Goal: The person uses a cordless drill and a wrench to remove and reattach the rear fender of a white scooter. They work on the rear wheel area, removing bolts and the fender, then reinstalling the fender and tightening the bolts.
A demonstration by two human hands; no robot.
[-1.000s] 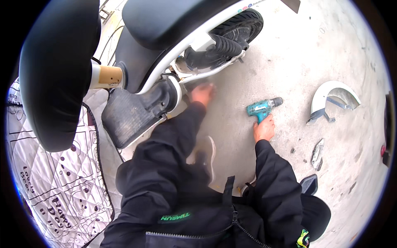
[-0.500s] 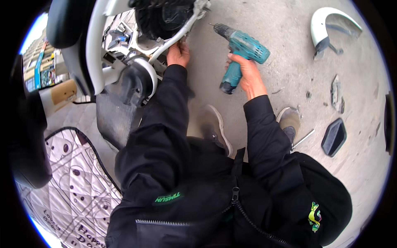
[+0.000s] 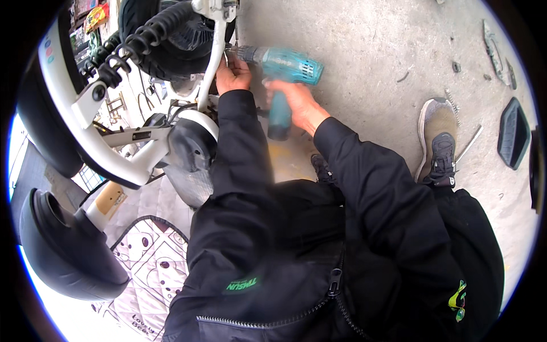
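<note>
My right hand (image 3: pixel 295 102) is wrapped round the grip of a teal cordless drill (image 3: pixel 293 64), which is slightly blurred. The drill lies level, its black chuck pointing left at the white frame tube (image 3: pixel 214 62) of a scooter. My left hand (image 3: pixel 234 77) is at that tube, just below the chuck, with its fingers curled. What those fingers hold is mostly hidden. Behind the tube sits the scooter's black rear wheel (image 3: pixel 165 57), with a coil-spring shock absorber (image 3: pixel 156 35) across it.
A black motor cover (image 3: pixel 194 142) sits below the wheel. Lower left are a dark rounded padded part (image 3: pixel 74 251) and a quilted, printed cover (image 3: pixel 151 256). On the concrete at right lie a black plastic piece (image 3: pixel 514 134), a thin rod (image 3: pixel 468 145) and broken fragments (image 3: pixel 496 51), near my shoe (image 3: pixel 439 134).
My right hand has brought the drill left and up, from over the open floor to the frame beside my left hand. The view has shifted, showing more of the scooter.
</note>
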